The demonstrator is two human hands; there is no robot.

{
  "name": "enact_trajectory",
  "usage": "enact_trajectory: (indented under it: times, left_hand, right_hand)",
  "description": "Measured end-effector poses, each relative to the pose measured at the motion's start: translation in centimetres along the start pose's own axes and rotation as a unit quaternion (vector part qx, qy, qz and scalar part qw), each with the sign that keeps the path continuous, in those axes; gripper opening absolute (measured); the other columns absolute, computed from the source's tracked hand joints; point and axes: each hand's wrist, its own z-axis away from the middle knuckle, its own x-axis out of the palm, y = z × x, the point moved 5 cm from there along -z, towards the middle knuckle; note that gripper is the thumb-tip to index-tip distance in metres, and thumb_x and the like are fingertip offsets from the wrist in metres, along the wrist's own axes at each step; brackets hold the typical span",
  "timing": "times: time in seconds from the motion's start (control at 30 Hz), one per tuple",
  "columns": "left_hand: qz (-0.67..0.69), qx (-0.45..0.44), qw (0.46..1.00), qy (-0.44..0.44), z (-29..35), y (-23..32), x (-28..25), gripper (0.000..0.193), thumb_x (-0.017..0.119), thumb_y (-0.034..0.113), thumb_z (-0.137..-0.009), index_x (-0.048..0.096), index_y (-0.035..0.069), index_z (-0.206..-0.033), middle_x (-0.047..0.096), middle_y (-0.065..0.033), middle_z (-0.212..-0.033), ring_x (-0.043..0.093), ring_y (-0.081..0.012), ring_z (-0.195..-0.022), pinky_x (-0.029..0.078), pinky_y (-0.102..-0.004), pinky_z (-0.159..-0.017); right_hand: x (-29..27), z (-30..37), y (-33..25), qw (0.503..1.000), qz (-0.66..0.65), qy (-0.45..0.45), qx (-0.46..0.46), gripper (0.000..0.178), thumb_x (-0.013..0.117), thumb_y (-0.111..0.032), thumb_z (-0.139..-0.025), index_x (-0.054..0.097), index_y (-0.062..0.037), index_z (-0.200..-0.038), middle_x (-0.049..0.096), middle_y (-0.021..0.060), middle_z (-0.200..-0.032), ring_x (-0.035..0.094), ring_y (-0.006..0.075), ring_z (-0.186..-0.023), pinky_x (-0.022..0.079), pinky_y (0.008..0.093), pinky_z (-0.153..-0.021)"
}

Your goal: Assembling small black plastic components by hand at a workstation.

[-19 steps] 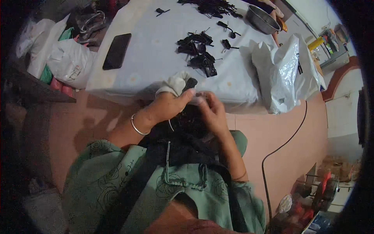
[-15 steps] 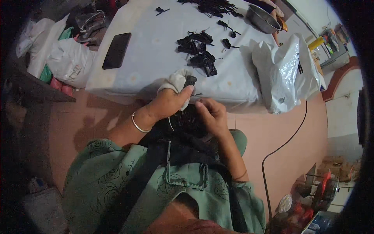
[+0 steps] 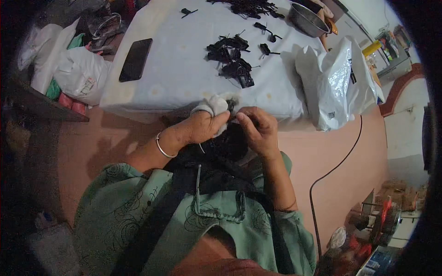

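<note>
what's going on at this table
A person in a green top is working at the near edge of a white-covered table. Their left grip holds a bunched white cloth with a small dark piece; the right grip is close beside it, though whether it pinches anything is unclear. Black parts lie in a heap beyond, and a dark phone lies to the left.

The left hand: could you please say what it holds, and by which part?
The left hand holds a white cloth and a black piece; their gripped parts are hidden.
</note>
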Motion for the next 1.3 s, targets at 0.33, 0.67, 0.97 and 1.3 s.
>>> enact_trajectory:
  times: [0.33,0.67,0.97,1.3]
  left_hand:
    - [-0.111,0.135,0.984,0.019,0.0,-1.4,0.0,0.030,0.043,0.007,-0.084,0.041,0.004,-0.114,0.047,0.0002,-0.090,0.044,-0.0067,-0.078,0.040,-0.0226,-0.069]
    - [-0.240,0.218,0.944,0.063,0.1,1.3,1.4,0.014,0.052,0.012,-0.078,0.050,0.003,-0.089,0.051,-0.0214,-0.094,0.050,-0.0375,-0.083,0.043,-0.0403,-0.072]
    - [-0.345,0.274,0.897,0.046,-0.3,3.3,0.0,0.026,0.052,0.012,-0.079,0.054,-0.001,-0.101,0.056,-0.0201,-0.094,0.054,-0.0330,-0.088,0.043,-0.0365,-0.078]
    - [-0.222,0.182,0.958,0.007,-2.2,0.6,-0.3,0.021,0.051,0.009,-0.076,0.059,0.002,-0.094,0.059,-0.0161,-0.090,0.055,-0.0316,-0.086,0.044,-0.0362,-0.075]
  right_hand:
    - [1.1,0.1,-0.4,0.997,0.006,-0.049,0.059,0.021,0.051,-0.016,-0.087,0.049,-0.0009,-0.073,0.046,-0.0003,-0.061,0.040,0.0064,-0.061,0.037,0.0224,-0.054]
    - [3.0,0.4,2.1,0.992,-0.094,-0.042,0.078,0.026,0.046,-0.017,-0.090,0.048,0.0017,-0.072,0.042,0.0073,-0.056,0.037,0.0103,-0.057,0.037,0.0282,-0.053]
    - [-1.4,-2.9,2.9,0.982,0.158,0.019,0.101,0.020,0.052,-0.020,-0.086,0.054,-0.0004,-0.085,0.055,0.0075,-0.060,0.050,0.0144,-0.054,0.041,0.0296,-0.053]
    - [-1.9,-5.8,4.8,0.917,0.390,0.068,0.054,0.030,0.059,-0.026,-0.077,0.052,-0.0006,-0.092,0.058,0.0183,-0.066,0.058,0.0348,-0.063,0.045,0.0417,-0.056]
